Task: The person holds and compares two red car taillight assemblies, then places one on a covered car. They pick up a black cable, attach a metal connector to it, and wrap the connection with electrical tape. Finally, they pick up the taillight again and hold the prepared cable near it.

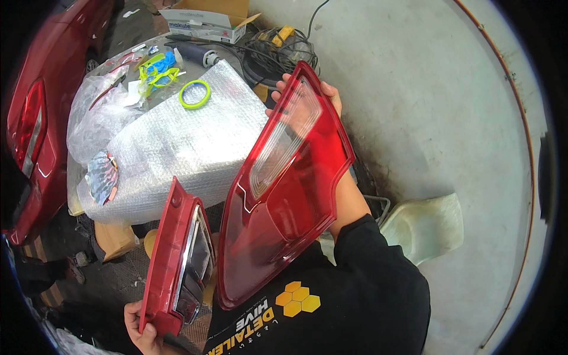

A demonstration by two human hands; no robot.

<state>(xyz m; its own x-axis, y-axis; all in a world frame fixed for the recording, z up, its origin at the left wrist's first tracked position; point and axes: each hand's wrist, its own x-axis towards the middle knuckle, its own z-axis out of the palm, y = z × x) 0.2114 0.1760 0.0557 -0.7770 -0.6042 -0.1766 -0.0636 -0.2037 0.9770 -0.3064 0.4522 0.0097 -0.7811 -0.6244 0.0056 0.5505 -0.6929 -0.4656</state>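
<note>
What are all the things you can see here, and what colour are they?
Tail-light lens: one, red with a clear panel, held up in the middle.
Tail-light housing: one, red with a chrome strip, lower left, held on edge.
Bubble wrap: one sheet, silvery, spread over the table.
Tape ring: one, lime green, lying on the bubble wrap.
Plastic bag: one, clear, crumpled at the table's left.
Cardboard box: one, brown and white, top edge.
Coiled cable: one, black, on the floor at the top.
Car: one, red, far left.
Chair seat: one, pale, on the concrete floor at right.
Left hand: grips the housing's lower end.
Right hand: holds the lens from behind.
</note>
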